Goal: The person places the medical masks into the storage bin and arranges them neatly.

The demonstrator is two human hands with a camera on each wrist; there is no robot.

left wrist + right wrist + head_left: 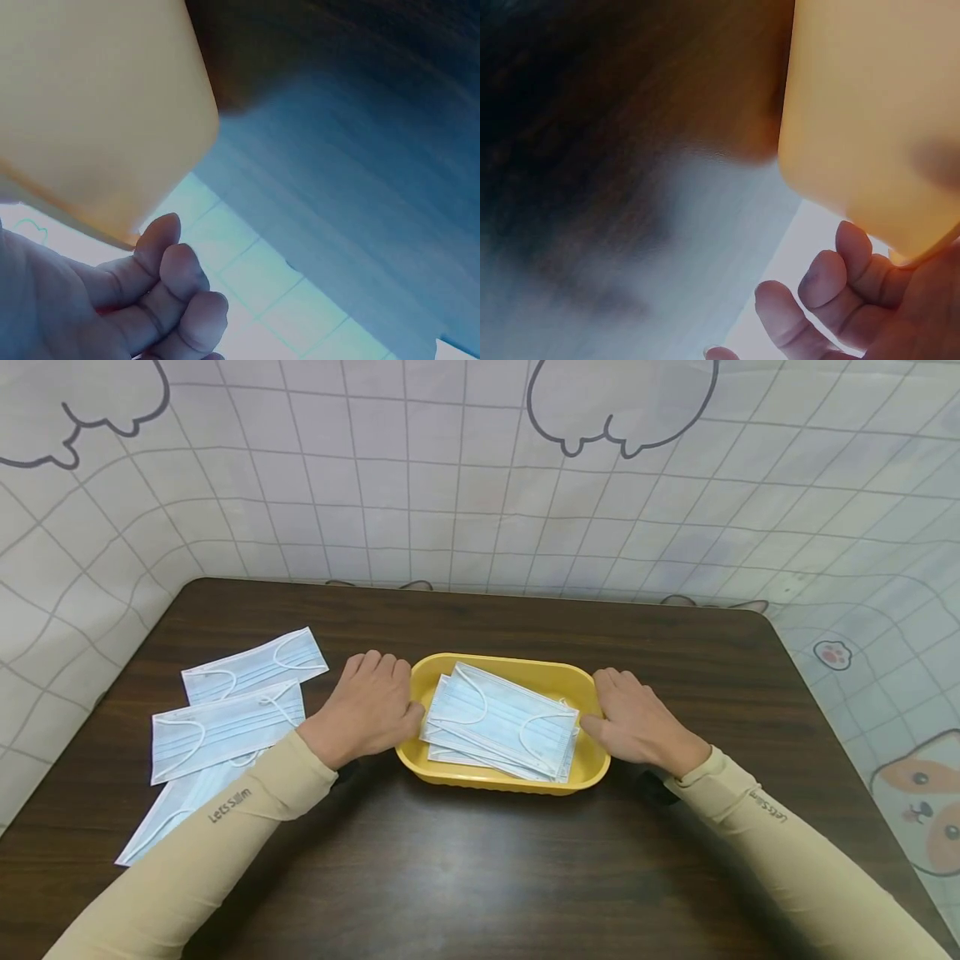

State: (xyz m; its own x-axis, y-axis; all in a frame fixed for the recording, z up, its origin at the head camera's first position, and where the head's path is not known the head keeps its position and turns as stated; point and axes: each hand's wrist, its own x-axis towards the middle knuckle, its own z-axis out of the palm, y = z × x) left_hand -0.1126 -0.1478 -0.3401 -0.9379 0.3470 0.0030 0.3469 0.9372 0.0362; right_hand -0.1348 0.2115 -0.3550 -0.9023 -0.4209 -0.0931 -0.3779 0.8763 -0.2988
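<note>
A yellow oval plastic basket (540,675) lies in the middle of the head view. Inside it is a loose stack of light blue face masks (498,718) with white ear loops. My left hand (371,703) grips the basket's left end, thumb at the rim. At the opposite end my right hand (637,718) holds the rim in the same way. From below, the left wrist view shows curled fingers (184,270) by the basket wall (97,97). Bent fingers (825,281) also appear under the rim in the right wrist view. Whether the basket touches the table cannot be told.
Several more face masks (228,727) lie overlapping on the left of the dark wooden table (480,877), partly behind my left forearm. A white cloth with a grid pattern (450,485) hangs behind the table and along its sides.
</note>
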